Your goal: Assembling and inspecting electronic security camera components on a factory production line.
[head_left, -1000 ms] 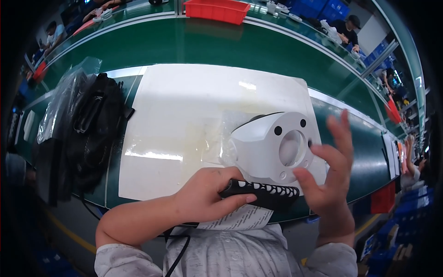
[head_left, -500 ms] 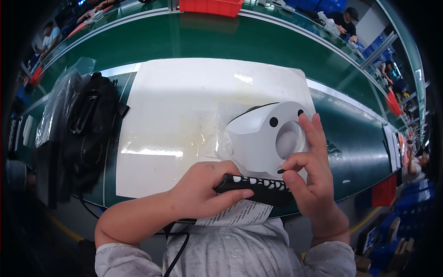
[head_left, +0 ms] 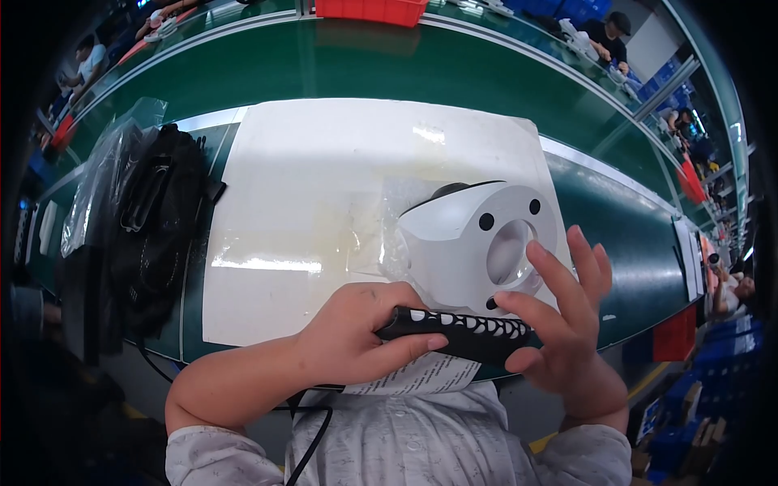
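Head view: the left hand (head_left: 356, 332) is clamped around a black bar-shaped part (head_left: 462, 330) with a row of white tooth-like marks along its upper edge. The fingers wrap over its left end and the thumb runs along its underside. The bar lies nearly level across the near edge of the scene, its long axis running left to right and sloping slightly down toward the right. A black cable (head_left: 312, 441) hangs below the left hand, though where it joins cannot be made out.

The right hand (head_left: 563, 324) is open, fingers spread and apart. Its thumb touches the bar's right end from below, while the fingers rise against the face of the white domed housing (head_left: 470, 243), beside its large round lens opening. So the bar sits between the two hands, gripped only on the left.

The housing stands just beyond the bar, touching or nearly touching it along its near rim, on a white work mat (head_left: 324, 178) that lies on the green conveyor table (head_left: 365, 69). It is closer to the right hand. A crumpled clear plastic bag (head_left: 389, 231) lies just left of the housing.

Far left, well apart from both hands, a black bundle in clear wrapping (head_left: 154, 219) rests on the table edge. A red bin (head_left: 373, 10) sits at the far side.
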The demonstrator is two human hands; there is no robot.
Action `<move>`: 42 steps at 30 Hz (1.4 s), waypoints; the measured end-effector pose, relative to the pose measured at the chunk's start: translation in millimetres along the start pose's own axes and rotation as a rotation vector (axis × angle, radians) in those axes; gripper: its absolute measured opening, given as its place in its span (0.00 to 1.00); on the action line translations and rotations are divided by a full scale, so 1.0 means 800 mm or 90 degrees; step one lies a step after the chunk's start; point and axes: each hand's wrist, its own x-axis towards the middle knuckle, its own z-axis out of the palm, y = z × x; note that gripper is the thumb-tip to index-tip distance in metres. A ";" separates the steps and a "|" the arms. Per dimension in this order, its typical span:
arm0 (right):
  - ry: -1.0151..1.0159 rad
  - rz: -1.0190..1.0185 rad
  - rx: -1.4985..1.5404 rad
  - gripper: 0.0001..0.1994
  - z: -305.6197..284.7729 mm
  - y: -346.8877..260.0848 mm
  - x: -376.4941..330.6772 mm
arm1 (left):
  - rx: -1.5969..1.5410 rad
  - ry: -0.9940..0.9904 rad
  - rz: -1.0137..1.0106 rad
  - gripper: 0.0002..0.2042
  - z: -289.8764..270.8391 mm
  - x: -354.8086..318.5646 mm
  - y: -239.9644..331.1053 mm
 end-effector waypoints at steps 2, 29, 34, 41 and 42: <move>0.002 -0.041 -0.111 0.26 0.000 -0.003 -0.007 | 0.006 0.002 0.001 0.09 0.000 0.001 0.000; 0.162 -0.087 0.092 0.11 0.032 -0.037 -0.005 | 0.003 -0.011 -0.022 0.10 0.000 -0.001 0.003; 0.155 -0.128 0.214 0.09 0.025 -0.021 -0.022 | -0.014 0.000 -0.108 0.10 0.001 -0.003 0.004; 0.296 0.222 0.541 0.31 0.037 0.019 -0.025 | 0.012 0.011 -0.063 0.11 0.003 -0.002 0.002; 0.278 0.297 0.591 0.34 0.038 0.023 -0.025 | 0.004 0.012 -0.073 0.11 0.004 -0.002 0.000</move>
